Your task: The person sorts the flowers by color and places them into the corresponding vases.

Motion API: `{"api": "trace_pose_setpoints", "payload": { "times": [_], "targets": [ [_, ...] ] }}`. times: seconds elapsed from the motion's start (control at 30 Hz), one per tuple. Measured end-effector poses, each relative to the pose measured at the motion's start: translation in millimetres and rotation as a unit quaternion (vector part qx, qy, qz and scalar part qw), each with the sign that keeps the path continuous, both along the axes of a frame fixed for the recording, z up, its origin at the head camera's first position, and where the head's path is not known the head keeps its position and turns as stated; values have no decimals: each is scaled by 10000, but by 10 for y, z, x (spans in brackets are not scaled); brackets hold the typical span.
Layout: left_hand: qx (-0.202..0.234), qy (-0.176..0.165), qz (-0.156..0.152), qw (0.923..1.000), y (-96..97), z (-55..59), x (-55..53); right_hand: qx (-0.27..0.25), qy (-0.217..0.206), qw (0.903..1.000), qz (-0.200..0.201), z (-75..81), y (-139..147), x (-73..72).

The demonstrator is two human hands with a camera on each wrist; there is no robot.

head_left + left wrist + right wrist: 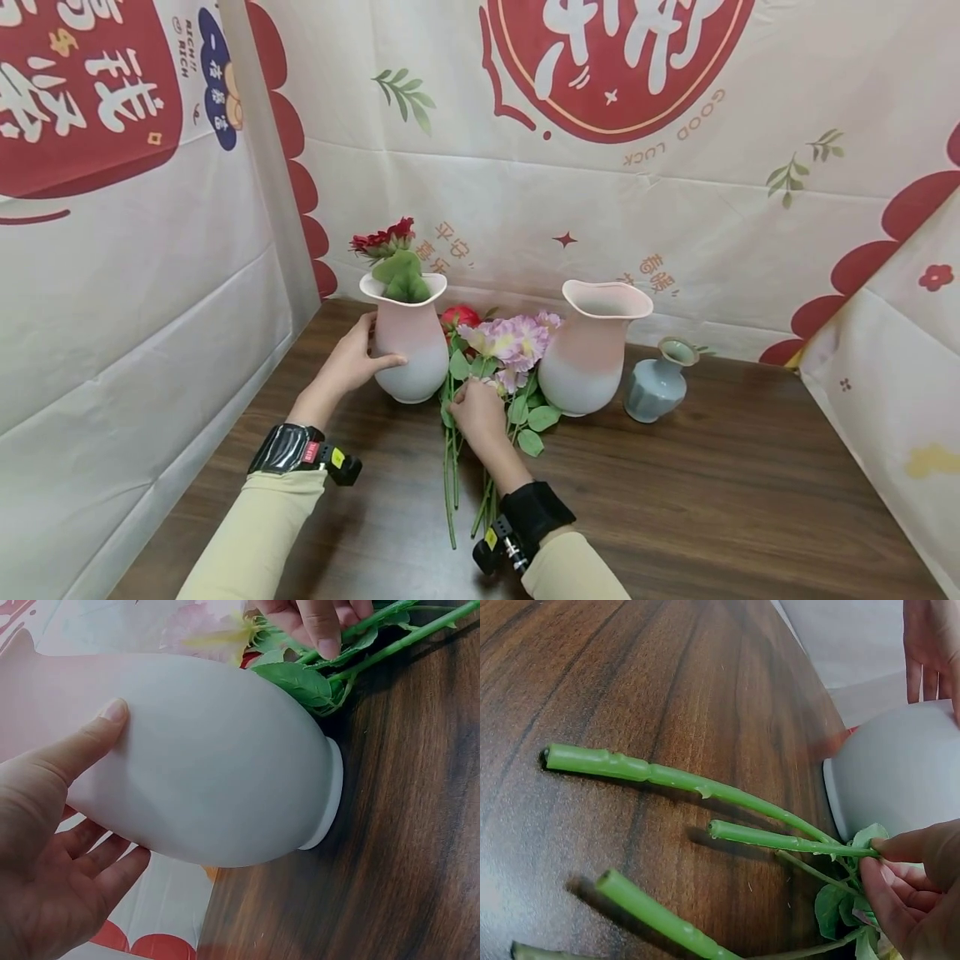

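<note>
My left hand (pixel 352 360) holds the side of a pink-and-white vase (pixel 411 354), thumb across its front and fingers at its far side. A dark red artificial flower (pixel 384 240) with a green leaf (pixel 405 277) rises from the mouth of this vase. Just right of it, my right hand (pixel 480 410) pinches a green flower stem (pixel 780 841) between thumb and forefinger; its tip is lifted over the table in the right wrist view. Around that hand lie pink-purple flowers (pixel 519 342) and a red flower (pixel 459 316), their stems pointing toward me.
A second pink-and-white vase (pixel 585 367) stands right of the flowers, no flower showing in its mouth. Beside it is a small blue-grey vase (pixel 654 390). The dark wooden table (pixel 697 500) meets printed cloth walls (pixel 480 192) at the back and sides.
</note>
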State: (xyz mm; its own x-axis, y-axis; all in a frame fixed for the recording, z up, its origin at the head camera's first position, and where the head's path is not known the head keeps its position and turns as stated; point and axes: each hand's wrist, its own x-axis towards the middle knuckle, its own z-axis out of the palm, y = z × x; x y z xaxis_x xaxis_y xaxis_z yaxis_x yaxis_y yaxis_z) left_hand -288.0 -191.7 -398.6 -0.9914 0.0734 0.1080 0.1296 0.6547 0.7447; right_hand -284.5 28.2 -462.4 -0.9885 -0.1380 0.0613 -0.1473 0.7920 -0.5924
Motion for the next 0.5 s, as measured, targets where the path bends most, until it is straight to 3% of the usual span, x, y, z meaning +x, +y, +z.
{"api": "trace_pose_setpoints", "payload": {
  "times": [0.13,0.27,0.33,0.4,0.5],
  "targets": [
    [-314,288,360,9984,60,-15,44,-32,-11,10000,-33,-4,10,8],
    [-864,497,1293,9866,242,68,244,42,59,10000,4,-16,10,25],
    [-986,486,1471,9830,374,146,349,89,89,9999,18,-18,11,28],
    [-985,553,1281,9853,527,223,414,84,114,9999,24,-9,12,27],
    [-720,634,646,9933,788,305,415,-5,126,9999,14,-10,13,16]
  ]
}}
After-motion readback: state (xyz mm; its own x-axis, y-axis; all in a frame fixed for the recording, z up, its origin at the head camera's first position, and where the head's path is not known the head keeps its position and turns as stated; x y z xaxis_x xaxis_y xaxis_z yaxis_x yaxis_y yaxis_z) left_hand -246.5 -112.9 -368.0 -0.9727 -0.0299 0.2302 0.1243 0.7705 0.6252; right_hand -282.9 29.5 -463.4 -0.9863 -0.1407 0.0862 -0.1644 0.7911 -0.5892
